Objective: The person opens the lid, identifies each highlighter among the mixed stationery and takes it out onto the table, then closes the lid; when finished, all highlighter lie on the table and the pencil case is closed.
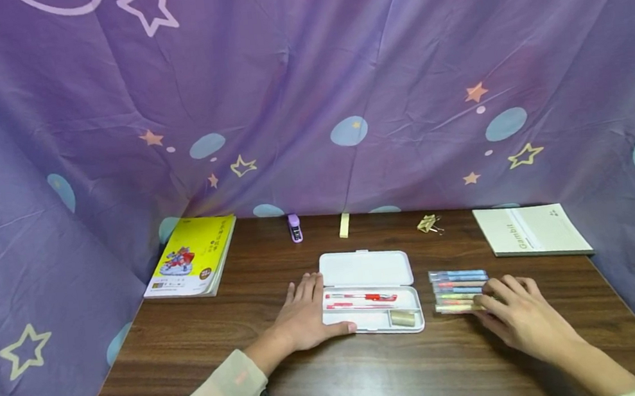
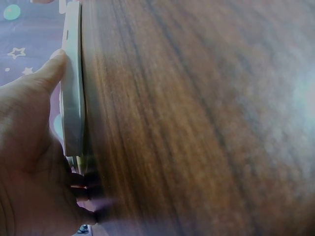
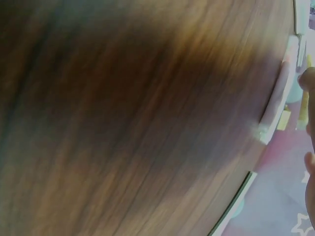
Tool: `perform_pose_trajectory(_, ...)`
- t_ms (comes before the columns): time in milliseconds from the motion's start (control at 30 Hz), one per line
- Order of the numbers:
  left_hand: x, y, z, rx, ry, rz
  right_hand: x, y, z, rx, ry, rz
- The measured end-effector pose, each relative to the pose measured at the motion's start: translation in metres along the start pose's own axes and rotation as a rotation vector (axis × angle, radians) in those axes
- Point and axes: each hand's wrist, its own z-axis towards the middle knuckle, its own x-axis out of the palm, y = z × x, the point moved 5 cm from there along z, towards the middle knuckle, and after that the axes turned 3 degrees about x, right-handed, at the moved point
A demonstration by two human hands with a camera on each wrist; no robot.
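An open white pencil case (image 1: 366, 269) lies mid-table with its lid back. Inside are a red pen (image 1: 365, 297), a thinner red-and-white pen (image 1: 358, 305) and a small olive-coloured block (image 1: 402, 318). My left hand (image 1: 306, 318) rests against its left side, fingers straight and thumb on the front edge; the left wrist view shows the thumb (image 2: 51, 71) on the case rim (image 2: 73, 98). To the right lies a row of coloured marker pens (image 1: 456, 276) with clear ends. My right hand (image 1: 518, 315) bends its fingers over the nearest yellowish marker's right end, pinching it.
At the back stand a purple stapler (image 1: 295, 228), a pale yellow strip (image 1: 344, 225) and gold binder clips (image 1: 428, 224). A yellow book (image 1: 192, 256) lies at the left and a pale notebook (image 1: 533, 230) at the right. A purple curtain (image 1: 307, 96) surrounds the table.
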Motion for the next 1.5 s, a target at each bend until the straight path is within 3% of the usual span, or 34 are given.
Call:
perform_pose_trajectory(467, 0.001, 0.0, 0.0, -0.002, 0.004, 0.005, -0.003, -0.005, -0.014, -0.007, 0.011, -0.017)
perform_pose_trajectory(1500, 0.0, 0.0, 0.0, -0.003, 0.0, 0.002, 0.004, -0.004, -0.016, 0.012, 0.065, -0.027)
